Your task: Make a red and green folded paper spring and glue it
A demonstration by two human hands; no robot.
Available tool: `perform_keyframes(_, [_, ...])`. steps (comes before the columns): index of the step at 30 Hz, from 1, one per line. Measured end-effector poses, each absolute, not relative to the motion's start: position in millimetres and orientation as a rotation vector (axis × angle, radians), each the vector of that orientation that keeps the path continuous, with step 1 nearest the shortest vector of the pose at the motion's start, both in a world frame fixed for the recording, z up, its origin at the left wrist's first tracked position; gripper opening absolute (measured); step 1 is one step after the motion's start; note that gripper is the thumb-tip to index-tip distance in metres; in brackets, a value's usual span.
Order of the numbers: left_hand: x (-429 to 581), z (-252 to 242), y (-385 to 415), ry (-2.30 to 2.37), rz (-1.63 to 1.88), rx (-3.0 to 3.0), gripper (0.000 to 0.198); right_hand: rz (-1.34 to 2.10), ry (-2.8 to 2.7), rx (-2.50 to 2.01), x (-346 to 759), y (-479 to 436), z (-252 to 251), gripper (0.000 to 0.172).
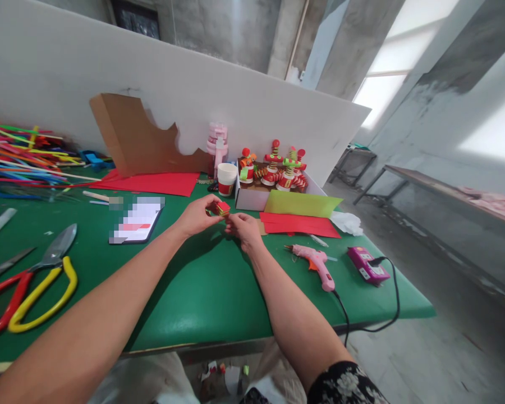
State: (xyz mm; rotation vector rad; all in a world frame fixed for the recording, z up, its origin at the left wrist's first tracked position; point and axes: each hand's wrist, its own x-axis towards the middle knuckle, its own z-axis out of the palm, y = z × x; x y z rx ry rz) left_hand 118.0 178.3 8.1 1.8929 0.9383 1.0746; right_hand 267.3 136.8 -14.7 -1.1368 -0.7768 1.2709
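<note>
Just above the green table, my left hand is closed on a small red and yellow folded paper piece, pinching its left side. My right hand meets it from the right, its thumb and fingers pinched at the lower edge of the same piece. The right fingertips are partly hidden. Behind the hands stands a white and red paper cup. Red paper sheets lie to the right of my right hand, and a phone lies to the left of my left hand.
A pink hot glue gun lies at the right, its cord running by a purple box. A box of paper-cup figures stands behind. Shears with red and yellow handles, pipe cleaners and cut cardboard are leftward.
</note>
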Motion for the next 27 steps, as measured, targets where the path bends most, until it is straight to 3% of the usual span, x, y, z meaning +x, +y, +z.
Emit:
perform_keyframes(7, [114,10,179,0.862,1.071,1.551,0.047,1.385,-0.733,-1.020,268,133,-7,0.016])
perform_keyframes(15, [114,11,176,0.852,1.091,1.426,0.047,1.304,-0.823,-0.981,268,131,-8,0.029])
perform_keyframes(27, [115,20,174,0.777,1.120,1.488,0.052,1.300,-0.798,-0.941,260,126,-2,0.032])
